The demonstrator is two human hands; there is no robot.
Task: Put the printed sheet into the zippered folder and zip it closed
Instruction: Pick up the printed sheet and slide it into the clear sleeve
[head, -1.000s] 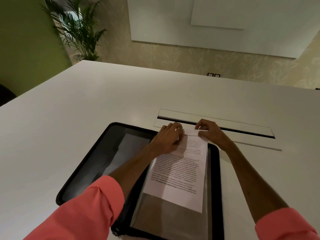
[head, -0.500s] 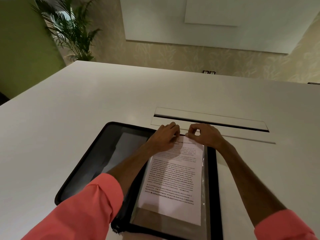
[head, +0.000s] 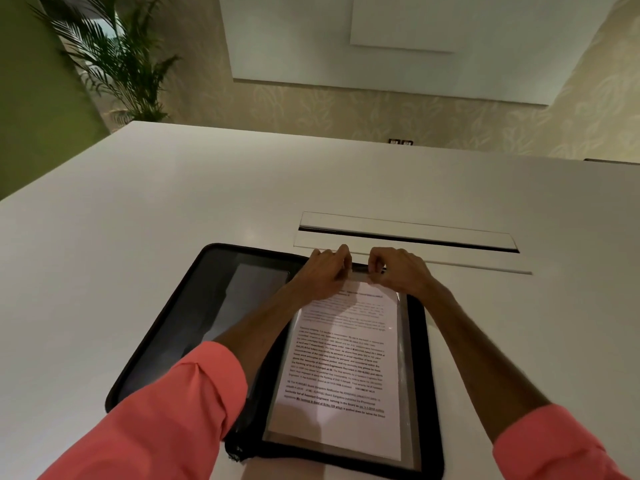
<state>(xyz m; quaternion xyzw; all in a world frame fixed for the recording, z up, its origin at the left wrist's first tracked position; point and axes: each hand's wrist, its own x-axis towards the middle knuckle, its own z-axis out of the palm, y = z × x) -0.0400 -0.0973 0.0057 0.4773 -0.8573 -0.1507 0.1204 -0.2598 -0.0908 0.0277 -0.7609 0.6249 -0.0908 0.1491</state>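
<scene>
A black zippered folder [head: 420, 358] lies open flat on the white table [head: 138, 237] in front of me. The printed sheet [head: 341, 362] sits inside a clear plastic sleeve on the folder's right half, almost fully down in it. My left hand [head: 323, 275] rests on the sheet's top left corner, its fingers bent over the sleeve's upper edge. My right hand [head: 398, 270] pinches the sleeve's top edge with curled fingers just right of it. The folder's left half shows a grey inner pocket [head: 242, 299]. My left forearm hides the spine.
A long cable slot with a lid [head: 405, 233] runs across the table just behind the folder. A potted palm [head: 114, 60] stands beyond the table's far left corner. A white board [head: 398, 39] hangs on the far wall.
The sheet has slid down toward me into the clear sleeve, from sticking out at the top to nearly fully inside. Both hands moved closer together at the sleeve's top edge.
</scene>
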